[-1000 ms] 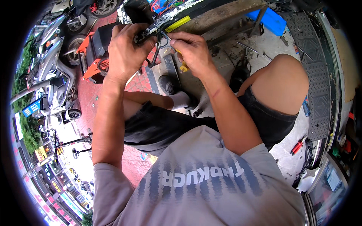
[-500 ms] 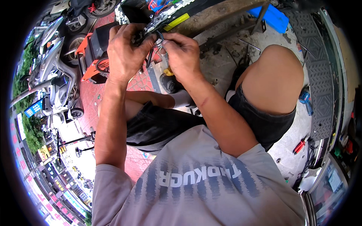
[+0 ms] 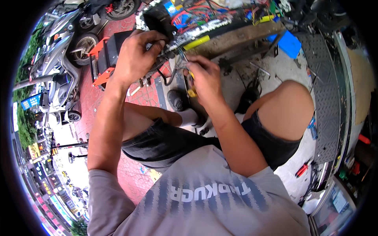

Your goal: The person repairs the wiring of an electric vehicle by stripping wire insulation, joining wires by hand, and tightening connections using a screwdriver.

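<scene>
My left hand (image 3: 139,55) is closed at the left end of a cluttered bench, its fingertips pinched together; what lies between them is hidden. Just below its fingers a black ribbed cable sleeve (image 3: 158,65) and a looped black cable (image 3: 170,80) hang down. My right hand (image 3: 205,76) is closed around a tool with yellow grips (image 3: 191,93), held beside the cables. The tool's working end points up toward the bench edge, too small to make out its kind.
Tangled coloured wires (image 3: 197,15) cover the bench above a yellow strip (image 3: 197,42). A red-and-black machine (image 3: 104,59) stands left, with parked scooters (image 3: 59,74) beyond. On the right are a blue bin (image 3: 289,44), a red-handled tool (image 3: 302,170) and a ridged metal ramp (image 3: 328,98).
My hands have drawn apart; the right moved right and down from the cables with the yellow-gripped tool. The view has shifted, showing more of the bench.
</scene>
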A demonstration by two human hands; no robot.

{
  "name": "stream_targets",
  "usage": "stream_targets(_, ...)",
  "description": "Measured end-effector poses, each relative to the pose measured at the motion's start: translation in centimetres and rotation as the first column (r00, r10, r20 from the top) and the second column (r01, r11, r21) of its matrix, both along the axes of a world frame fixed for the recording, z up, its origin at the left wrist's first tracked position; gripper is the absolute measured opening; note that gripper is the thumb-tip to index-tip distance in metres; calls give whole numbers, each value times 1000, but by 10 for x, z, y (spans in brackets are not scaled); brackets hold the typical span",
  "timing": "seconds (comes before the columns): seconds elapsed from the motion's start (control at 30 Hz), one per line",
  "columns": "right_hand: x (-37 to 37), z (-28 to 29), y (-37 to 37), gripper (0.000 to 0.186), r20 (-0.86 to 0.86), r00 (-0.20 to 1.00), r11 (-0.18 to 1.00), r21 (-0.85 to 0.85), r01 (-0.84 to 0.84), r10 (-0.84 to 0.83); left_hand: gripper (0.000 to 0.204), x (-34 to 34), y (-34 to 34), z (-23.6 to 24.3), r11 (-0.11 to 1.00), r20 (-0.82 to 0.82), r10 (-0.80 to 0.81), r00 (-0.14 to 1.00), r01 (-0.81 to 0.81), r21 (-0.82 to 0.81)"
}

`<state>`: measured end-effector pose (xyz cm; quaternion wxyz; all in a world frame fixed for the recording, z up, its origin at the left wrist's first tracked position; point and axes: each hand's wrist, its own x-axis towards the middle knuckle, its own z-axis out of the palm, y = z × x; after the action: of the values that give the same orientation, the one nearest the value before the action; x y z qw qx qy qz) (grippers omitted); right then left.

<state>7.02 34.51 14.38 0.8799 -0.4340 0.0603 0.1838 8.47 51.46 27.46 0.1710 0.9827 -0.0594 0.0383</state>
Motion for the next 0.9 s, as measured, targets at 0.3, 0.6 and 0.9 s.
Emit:
stream_targets(0.3, -11, -3, -8, 16, 39, 999, 998, -51, 39, -37, 26, 69, 18, -15, 963, -302, -138, 943, 56, -265)
stream_targets(0.6, -3, 13, 1, 16, -101, 992, 997, 22, -71, 72, 23, 84, 12, -5, 990, -477, -83, 875, 17, -140)
stream_targets(0.9, 16, 13, 9, 12, 33, 999, 996, -85, -29, 32, 44, 86, -7, -10, 992, -341, 127, 931, -128, 20)
